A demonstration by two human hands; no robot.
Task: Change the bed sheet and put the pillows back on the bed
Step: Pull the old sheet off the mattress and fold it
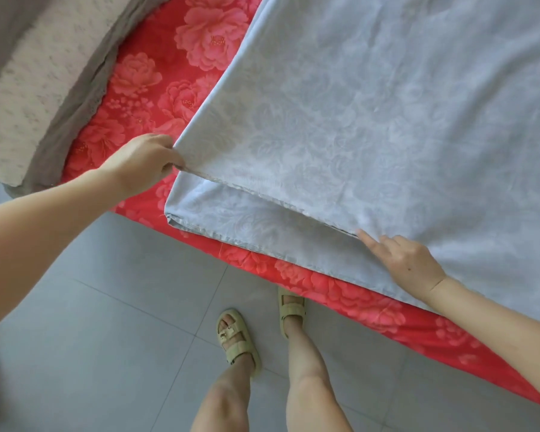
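A pale blue-grey patterned sheet (371, 113) lies folded over on a bed covered in red floral fabric (150, 88). My left hand (144, 163) pinches the corner of the sheet's upper layer, lifting it slightly off the lower layer (231, 219). My right hand (409, 263) rests on the sheet near the bed's edge, its index finger stretched along the hem of the upper layer. No pillows are in view.
A beige and grey-brown padded piece (28, 88) lies across the bed at the upper left. Grey floor tiles (106, 322) run along the bed's side, where my feet in pale sandals (237, 338) stand close to the edge.
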